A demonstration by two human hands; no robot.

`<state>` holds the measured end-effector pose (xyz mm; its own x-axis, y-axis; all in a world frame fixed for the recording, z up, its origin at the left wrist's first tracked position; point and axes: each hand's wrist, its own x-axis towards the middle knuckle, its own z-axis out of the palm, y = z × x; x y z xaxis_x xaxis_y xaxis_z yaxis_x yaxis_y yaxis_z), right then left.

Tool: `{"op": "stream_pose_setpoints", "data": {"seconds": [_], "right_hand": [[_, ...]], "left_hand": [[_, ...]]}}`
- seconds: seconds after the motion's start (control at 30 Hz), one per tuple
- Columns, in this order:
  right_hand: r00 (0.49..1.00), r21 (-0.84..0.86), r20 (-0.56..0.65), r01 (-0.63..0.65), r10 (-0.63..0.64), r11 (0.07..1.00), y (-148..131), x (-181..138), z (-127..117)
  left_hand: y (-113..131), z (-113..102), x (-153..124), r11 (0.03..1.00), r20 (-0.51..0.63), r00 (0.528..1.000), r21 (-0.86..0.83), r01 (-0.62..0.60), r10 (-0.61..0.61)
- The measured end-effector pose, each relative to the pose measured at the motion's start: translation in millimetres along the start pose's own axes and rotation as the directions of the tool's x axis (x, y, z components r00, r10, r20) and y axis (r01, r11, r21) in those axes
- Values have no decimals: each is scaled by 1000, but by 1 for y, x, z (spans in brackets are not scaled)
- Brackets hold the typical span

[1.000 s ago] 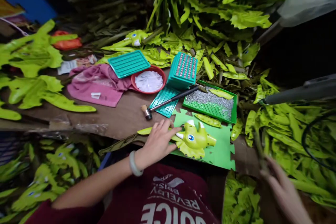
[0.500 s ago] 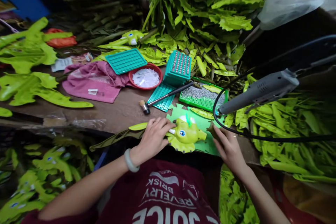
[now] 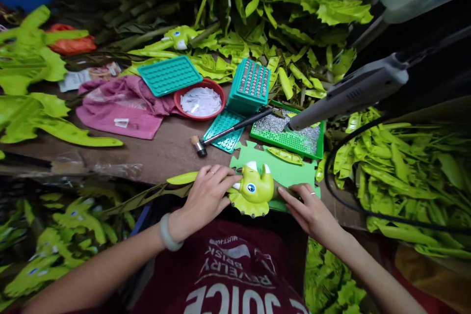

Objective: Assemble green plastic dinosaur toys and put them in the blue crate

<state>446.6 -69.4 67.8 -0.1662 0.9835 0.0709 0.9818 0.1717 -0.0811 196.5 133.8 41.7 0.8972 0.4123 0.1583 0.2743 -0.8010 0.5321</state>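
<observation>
A lime-green toy triceratops head (image 3: 250, 189) with a blue eye and white horns lies on its side at the front of the green foam mat (image 3: 290, 174). My left hand (image 3: 209, 191) is closed over its left side. At the snout end, my right hand (image 3: 309, 206) has its fingers on a dark olive piece (image 3: 275, 191) pressed against the head. The fingers and the head hide most of this olive piece. Left of my left hand, a lime strip and dark olive strips (image 3: 182, 177) trail off over the table edge.
A grey electric screwdriver (image 3: 349, 91) hangs over the green tray of screws (image 3: 287, 132). A mallet (image 3: 231, 132), teal trays (image 3: 248, 83), a red bowl of white pieces (image 3: 200, 100) and a pink cloth (image 3: 125, 105) lie behind. Piles of lime parts (image 3: 401, 171) surround the table.
My right hand has moved left, bringing the olive piece against the toy head's snout. The hanging screwdriver has swung back over the screw tray. A green tip on the head is gone from view.
</observation>
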Motion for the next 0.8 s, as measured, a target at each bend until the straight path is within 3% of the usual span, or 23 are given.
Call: {"op": "stream_pose_setpoints", "data": {"seconds": [0.23, 0.33, 0.43, 0.5, 0.57, 0.6, 0.67, 0.73, 0.8], "right_hand": [[984, -387, 60, -134, 170, 912, -37, 33, 3], [980, -383, 17, -176, 198, 907, -55, 40, 12], [984, -258, -10, -173, 176, 950, -57, 37, 8], [991, -95, 44, -119, 124, 988, -39, 36, -13], [986, 58, 137, -108, 99, 992, -5, 45, -43], [975, 52, 159, -166, 155, 985, 17, 56, -57], [918, -226, 151, -330, 367, 917, 65, 88, -75], [887, -340, 102, -396, 451, 853, 108, 128, -78], [877, -390, 104, -398, 469, 830, 137, 164, -74]], "left_hand": [[14, -18, 9, 993, 41, 998, 102, -54, 50], [10, -26, 7, 991, 91, 995, 125, -56, 45], [-1, -32, -2, 996, 177, 984, 86, -23, 7], [-9, -40, -11, 998, 213, 977, 61, 10, -23], [-16, -51, -16, 998, 256, 966, 50, 33, -45], [-19, -58, -15, 998, 288, 956, 47, 45, -56], [-25, -72, -4, 997, 390, 917, 19, 80, -82], [-29, -86, 18, 989, 547, 833, -58, 137, -83], [-33, -99, 44, 971, 703, 710, -140, 193, -39]]}}
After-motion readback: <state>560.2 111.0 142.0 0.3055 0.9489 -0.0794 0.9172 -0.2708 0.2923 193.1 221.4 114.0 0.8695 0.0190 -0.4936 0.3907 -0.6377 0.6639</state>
